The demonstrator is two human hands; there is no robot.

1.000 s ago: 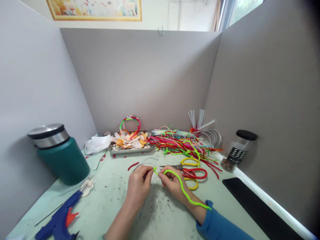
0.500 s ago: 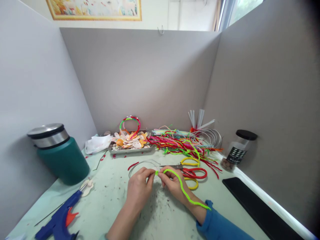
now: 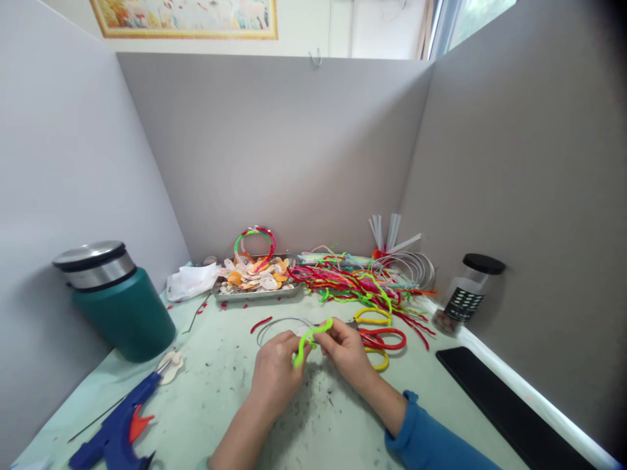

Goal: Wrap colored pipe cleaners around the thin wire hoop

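Note:
A lime-green pipe cleaner (image 3: 306, 341) runs between my two hands over the middle of the table. My left hand (image 3: 277, 367) is closed in a pinch near its lower end, at a thin grey hoop (image 3: 279, 321) that reaches away behind the fingers. My right hand (image 3: 347, 349) pinches the pipe cleaner close to its bend. The fingers hide just how the green strand sits on the hoop. Right behind my right hand lie scissors with red handles (image 3: 385, 338) and a yellow-handled pair (image 3: 375, 318). A short red piece of pipe cleaner (image 3: 261, 324) rests beyond my left hand.
At the back are a metal tray (image 3: 259, 296) of petal-like pieces, a colourful wrapped hoop (image 3: 274, 243), heaped pipe cleaners (image 3: 343, 277) and grey hoops (image 3: 411, 267). A green flask (image 3: 125, 313) and blue glue gun (image 3: 120, 418) stand left; a jar (image 3: 467, 294) and black strip (image 3: 499, 398) lie right.
The lime-green pipe cleaner, which trailed back over my right wrist, now curves forward and left across my left fingertips. My right hand has shifted slightly right.

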